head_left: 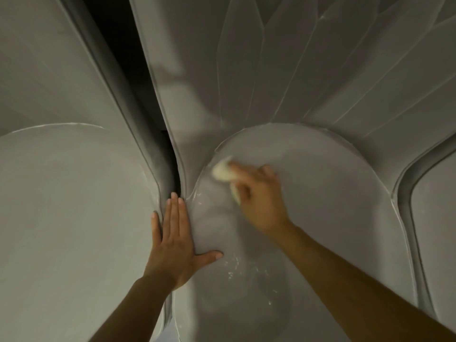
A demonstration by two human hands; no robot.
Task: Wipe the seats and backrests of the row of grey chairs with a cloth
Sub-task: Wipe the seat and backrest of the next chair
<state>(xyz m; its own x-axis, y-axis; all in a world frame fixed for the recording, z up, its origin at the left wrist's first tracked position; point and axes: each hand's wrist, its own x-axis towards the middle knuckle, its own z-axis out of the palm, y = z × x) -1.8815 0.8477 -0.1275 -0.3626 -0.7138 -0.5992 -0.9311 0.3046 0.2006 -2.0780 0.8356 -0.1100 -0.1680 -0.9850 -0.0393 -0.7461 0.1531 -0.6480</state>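
So R hand grips cloth on seat, L hand flat

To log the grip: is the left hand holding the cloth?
No, the right hand holds the cloth; the left hand lies flat.

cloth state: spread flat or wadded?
Wadded. The cloth shows as a small pale lump bulging out from under the right hand on the seat. It is blurred, and no flat edges show.

Bare left hand, right hand (nails seemingly short)
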